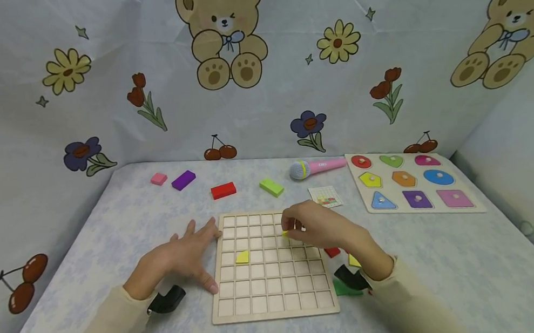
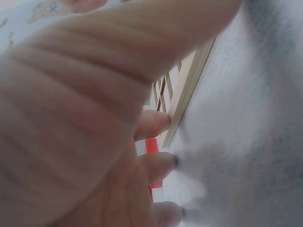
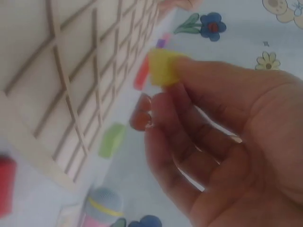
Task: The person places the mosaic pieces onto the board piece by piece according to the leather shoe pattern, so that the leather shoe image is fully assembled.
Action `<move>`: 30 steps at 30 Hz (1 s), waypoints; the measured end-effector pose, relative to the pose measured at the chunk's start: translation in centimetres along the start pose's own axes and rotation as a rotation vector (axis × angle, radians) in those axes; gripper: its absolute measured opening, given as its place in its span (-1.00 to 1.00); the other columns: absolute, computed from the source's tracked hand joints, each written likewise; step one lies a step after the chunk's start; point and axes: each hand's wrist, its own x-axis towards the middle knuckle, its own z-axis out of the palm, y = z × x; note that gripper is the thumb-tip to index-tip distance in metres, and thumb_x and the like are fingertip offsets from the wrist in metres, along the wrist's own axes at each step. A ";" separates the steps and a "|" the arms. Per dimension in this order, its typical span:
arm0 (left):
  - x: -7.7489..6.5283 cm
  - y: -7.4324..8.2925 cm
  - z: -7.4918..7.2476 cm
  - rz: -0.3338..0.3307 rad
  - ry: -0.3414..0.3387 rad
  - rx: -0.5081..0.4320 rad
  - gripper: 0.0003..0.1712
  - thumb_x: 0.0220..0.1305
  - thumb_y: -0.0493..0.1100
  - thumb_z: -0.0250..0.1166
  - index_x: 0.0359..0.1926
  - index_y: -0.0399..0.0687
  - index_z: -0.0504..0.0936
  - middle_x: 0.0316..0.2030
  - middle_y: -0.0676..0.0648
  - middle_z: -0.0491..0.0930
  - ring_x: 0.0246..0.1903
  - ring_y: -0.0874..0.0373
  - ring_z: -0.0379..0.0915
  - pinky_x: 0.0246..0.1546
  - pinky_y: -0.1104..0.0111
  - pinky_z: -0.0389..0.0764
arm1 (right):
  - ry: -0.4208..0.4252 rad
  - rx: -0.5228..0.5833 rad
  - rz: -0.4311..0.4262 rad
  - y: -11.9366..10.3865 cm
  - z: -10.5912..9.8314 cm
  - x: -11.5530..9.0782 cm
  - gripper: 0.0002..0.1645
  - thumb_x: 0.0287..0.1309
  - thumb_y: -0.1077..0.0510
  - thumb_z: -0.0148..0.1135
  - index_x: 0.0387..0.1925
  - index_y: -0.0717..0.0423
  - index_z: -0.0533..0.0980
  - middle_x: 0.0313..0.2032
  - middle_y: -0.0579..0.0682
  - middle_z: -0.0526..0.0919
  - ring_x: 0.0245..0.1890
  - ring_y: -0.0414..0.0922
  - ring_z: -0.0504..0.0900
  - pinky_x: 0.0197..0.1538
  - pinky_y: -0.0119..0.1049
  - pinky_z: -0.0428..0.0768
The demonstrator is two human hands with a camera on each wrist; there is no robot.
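The right hand pinches 1 yellow tile between thumb and fingertip, its other fingers loosely bent, over the far right part of the wooden grid board. The left hand has its fingers spread wide and grips nothing; its thumb and index finger touch the board's left edge. A 2nd yellow piece lies on the grid, left of centre. Just beside the board's right edge are a red piece and a green piece (the latter partly hidden by the right wrist strap). Beyond the board lie a red block, a lime block and a pink microphone.
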 end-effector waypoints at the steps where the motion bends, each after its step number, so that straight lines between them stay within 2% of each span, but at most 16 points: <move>1: 0.0 0.0 -0.1 -0.001 -0.002 -0.001 0.44 -0.40 0.23 0.71 0.50 -0.05 0.15 0.60 -0.26 -0.26 0.52 -0.46 -0.51 0.26 -0.54 -0.26 | -0.012 0.012 -0.007 -0.1 0.2 0.2 -0.93 0.27 0.18 0.33 -0.32 -0.03 0.58 -0.42 -0.23 0.59 -0.38 -0.27 0.52 -0.25 -0.39 0.55; 9: -0.4 0.0 -0.2 0.002 0.008 -0.001 0.44 -0.42 0.20 0.72 0.49 -0.09 0.15 0.59 -0.28 -0.22 0.51 -0.49 -0.48 0.25 -0.55 -0.25 | -0.059 0.065 -0.054 -0.7 1.8 1.2 -0.94 0.28 0.17 0.32 -0.32 0.00 0.57 -0.44 -0.22 0.58 -0.41 -0.29 0.50 -0.25 -0.40 0.54; 17: -0.3 -0.1 -0.1 0.015 0.017 -0.006 0.46 -0.42 0.21 0.72 0.50 -0.09 0.15 0.59 -0.28 -0.23 0.51 -0.48 -0.49 0.24 -0.55 -0.25 | -0.099 0.020 -0.066 -1.1 2.5 1.9 -0.95 0.27 0.22 0.31 -0.33 0.04 0.58 -0.47 -0.20 0.56 -0.44 -0.30 0.45 -0.29 -0.42 0.49; 30: -0.1 0.0 0.1 0.017 0.007 -0.008 0.44 -0.41 0.22 0.72 0.49 -0.09 0.16 0.59 -0.26 -0.23 0.51 -0.48 -0.49 0.25 -0.54 -0.26 | -0.156 -0.040 0.013 -1.9 3.2 2.4 -0.92 0.31 0.19 0.24 -0.35 0.00 0.57 -0.52 -0.20 0.50 -0.48 -0.30 0.41 -0.36 -0.42 0.44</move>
